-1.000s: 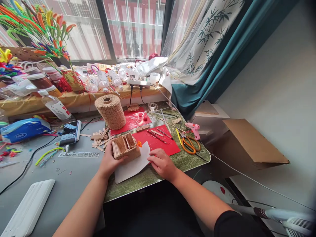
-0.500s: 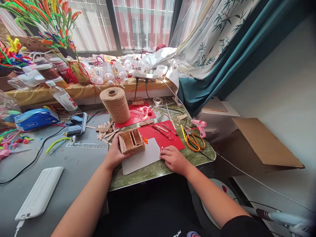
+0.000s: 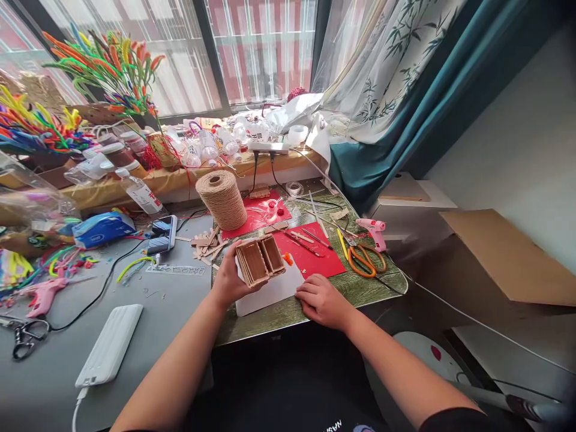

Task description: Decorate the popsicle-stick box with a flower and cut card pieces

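A small box of wooden craft sticks [image 3: 254, 264], split by a divider into two compartments, is held in my left hand [image 3: 230, 279]. Its open top is tilted toward me, and my fingers wrap its left side and underside. Below it lies a white sheet [image 3: 265, 298] on the green board. My right hand [image 3: 324, 302] rests at the sheet's right edge, holding nothing visible, with its fingers laid loosely on the surface and the thumb beneath. A small orange piece [image 3: 288, 259] is just right of the box.
A big twine spool [image 3: 222, 201] stands behind the box, beside loose craft sticks [image 3: 207, 244]. Thin tools lie on a red sheet [image 3: 330, 264]. Orange-handled scissors [image 3: 362, 261] and a pink glue gun [image 3: 373, 231] sit at the right. A white power bank [image 3: 110, 345] is at left.
My left hand has tipped the box so its open top faces me more. My right fingers have drawn slightly back from the small bits at the sheet's edge. The view has swung left.
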A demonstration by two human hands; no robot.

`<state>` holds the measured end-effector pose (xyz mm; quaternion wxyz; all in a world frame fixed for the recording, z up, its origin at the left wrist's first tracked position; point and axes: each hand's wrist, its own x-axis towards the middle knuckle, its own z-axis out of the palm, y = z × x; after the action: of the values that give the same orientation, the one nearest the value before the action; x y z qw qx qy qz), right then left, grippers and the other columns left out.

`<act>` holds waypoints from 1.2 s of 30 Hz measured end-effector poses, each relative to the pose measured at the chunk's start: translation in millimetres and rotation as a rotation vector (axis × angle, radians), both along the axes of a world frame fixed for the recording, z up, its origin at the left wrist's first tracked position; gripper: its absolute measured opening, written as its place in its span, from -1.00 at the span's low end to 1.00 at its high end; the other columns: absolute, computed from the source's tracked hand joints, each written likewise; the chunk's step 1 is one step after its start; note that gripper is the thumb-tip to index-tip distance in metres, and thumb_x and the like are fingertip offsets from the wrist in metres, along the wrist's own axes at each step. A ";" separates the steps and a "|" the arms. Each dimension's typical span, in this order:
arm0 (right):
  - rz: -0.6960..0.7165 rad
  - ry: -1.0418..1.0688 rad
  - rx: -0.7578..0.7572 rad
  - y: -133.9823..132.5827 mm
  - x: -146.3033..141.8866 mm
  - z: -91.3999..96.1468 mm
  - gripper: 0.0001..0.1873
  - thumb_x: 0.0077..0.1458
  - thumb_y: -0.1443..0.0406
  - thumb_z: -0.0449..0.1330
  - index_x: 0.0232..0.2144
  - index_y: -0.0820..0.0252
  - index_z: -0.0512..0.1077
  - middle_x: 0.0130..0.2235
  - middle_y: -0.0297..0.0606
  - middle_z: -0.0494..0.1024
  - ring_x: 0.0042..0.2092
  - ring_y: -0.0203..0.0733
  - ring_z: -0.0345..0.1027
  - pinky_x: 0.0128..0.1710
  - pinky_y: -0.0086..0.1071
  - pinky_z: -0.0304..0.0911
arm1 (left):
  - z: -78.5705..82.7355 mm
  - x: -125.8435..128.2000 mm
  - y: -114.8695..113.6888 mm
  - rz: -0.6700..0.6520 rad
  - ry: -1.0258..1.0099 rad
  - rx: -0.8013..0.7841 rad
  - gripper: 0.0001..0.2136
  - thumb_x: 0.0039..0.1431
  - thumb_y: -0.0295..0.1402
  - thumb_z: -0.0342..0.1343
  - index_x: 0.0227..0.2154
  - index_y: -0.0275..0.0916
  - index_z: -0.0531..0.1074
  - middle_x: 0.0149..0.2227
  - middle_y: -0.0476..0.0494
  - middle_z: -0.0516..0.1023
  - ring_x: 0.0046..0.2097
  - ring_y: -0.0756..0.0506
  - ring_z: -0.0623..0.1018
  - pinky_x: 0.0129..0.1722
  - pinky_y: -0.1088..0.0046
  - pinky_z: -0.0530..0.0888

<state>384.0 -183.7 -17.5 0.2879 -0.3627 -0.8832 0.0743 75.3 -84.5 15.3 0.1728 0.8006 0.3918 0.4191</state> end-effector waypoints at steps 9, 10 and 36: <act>-0.005 0.003 -0.013 -1.8 -3.6 2.6 -0.75 0.24 0.41 0.18 -0.06 0.10 0.51 -0.10 -0.15 0.65 -0.03 -0.01 0.42 0.04 -0.04 0.34 | -11.8 10.3 11.3 -0.046 -0.263 -0.132 0.11 -0.22 -0.13 0.55 0.38 -0.13 0.05 0.30 -0.39 0.29 0.31 -0.44 0.36 0.33 -0.08 0.27; -0.003 0.005 -0.018 -1.5 -4.2 2.3 -0.74 0.24 0.41 0.17 -0.05 0.10 0.50 -0.10 -0.15 0.64 -0.04 -0.01 0.43 0.03 -0.04 0.35 | -10.4 10.7 10.1 -0.044 -0.279 -0.156 0.10 -0.23 -0.13 0.55 0.37 -0.13 0.08 0.30 -0.38 0.31 0.31 -0.44 0.36 0.34 -0.07 0.26; -0.075 -0.040 0.001 -4.4 -15.0 5.1 -0.54 0.21 0.41 0.18 0.15 0.06 0.43 0.07 -0.07 0.56 0.07 0.04 0.43 0.10 0.03 0.40 | -17.8 -12.7 21.6 -0.147 -1.040 -0.611 -0.26 -0.01 0.17 0.34 0.13 -0.23 0.50 0.19 -0.33 0.55 0.33 -0.45 0.39 0.32 -0.02 0.36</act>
<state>368.9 -188.0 -12.4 0.2728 -0.3968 -0.8746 0.0559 62.5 -62.8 -2.6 0.5920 0.4302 0.3021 0.6109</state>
